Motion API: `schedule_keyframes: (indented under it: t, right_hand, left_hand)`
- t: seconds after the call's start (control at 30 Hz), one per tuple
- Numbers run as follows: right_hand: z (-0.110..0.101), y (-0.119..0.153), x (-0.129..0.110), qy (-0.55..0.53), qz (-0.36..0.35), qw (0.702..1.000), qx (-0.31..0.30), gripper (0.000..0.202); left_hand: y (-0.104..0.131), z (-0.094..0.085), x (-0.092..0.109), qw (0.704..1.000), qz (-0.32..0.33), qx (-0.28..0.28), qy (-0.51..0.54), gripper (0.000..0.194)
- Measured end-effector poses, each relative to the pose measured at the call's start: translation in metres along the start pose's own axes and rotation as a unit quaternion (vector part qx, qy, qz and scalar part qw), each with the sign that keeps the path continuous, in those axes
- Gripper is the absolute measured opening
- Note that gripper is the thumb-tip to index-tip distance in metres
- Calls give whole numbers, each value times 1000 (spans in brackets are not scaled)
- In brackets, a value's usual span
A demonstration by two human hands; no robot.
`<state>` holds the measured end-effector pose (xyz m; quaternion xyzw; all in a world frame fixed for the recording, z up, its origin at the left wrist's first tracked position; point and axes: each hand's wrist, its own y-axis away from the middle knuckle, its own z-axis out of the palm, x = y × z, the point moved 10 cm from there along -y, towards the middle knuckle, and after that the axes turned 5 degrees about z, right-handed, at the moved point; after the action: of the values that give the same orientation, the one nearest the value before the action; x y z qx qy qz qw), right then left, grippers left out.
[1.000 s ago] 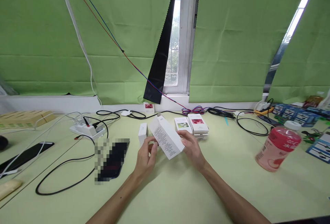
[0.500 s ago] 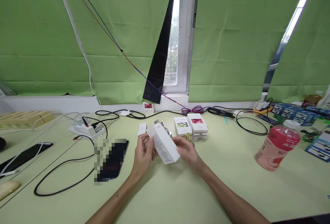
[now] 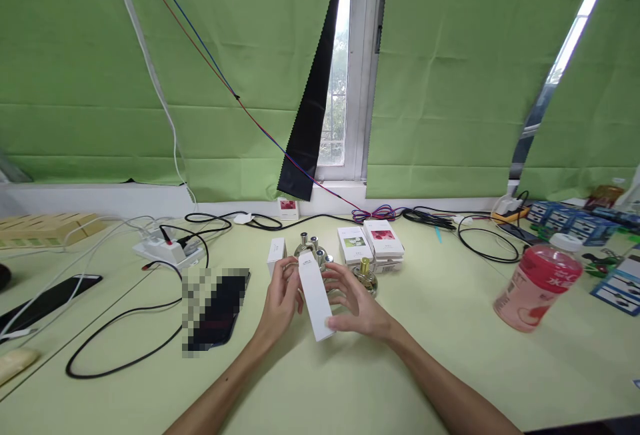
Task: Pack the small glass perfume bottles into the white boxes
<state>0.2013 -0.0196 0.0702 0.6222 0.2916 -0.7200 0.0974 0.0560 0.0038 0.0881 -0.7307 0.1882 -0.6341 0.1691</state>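
A slim white cardboard box (image 3: 316,298) is held tilted above the table between my two hands. My left hand (image 3: 281,298) grips its upper left side. On the right, my right hand (image 3: 357,305) has its thumb on the box's lower right edge, with the other fingers partly spread behind it. Just beyond the hands stand several small glass bottles with silver caps (image 3: 314,241), partly hidden by the box. A round bottle with a gold cap (image 3: 366,276) stands beyond my right hand. Another white box (image 3: 276,252) is behind my left hand.
White boxes with flower pictures (image 3: 383,240) lie behind the bottles. A pink drink bottle (image 3: 540,281) stands at right. A dark phone (image 3: 225,308), a power strip (image 3: 167,251) and looped black cables are at left. Blue packages (image 3: 573,221) sit far right.
The box has been turned so a plainer narrow side faces me instead of the printed panel. My right hand's fingers have spread and its thumb moved lower, uncovering the bottles behind.
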Motion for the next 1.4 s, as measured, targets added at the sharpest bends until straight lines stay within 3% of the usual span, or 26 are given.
schedule_keyframes:
  t: [0.13, 0.3, 0.63, 0.9, 1.13, 1.4]
  right_hand:
    - [6, 2, 2, 57, 5, 998, -13, 111]
    - [7, 5, 2, 132, 5, 991, 4, 120]
    - [1, 5, 3, 193, 5, 980, 40, 120]
    - [3, 4, 4, 187, 7, 982, 31, 119]
    - [5, 6, 2, 200, 4, 979, 25, 123]
    - [6, 7, 4, 226, 2, 974, 13, 132]
  left_hand:
    - [1, 3, 9, 999, 20, -21, -27, 33]
    - [3, 4, 6, 996, 28, -48, -71, 39]
    - [2, -12, 24, 979, 132, 24, -152, 43]
    - [8, -4, 37, 965, 211, -17, -153, 37]
    - [11, 1, 37, 959, 225, -61, -162, 35]
    - [12, 4, 40, 956, 238, -73, -155, 23]
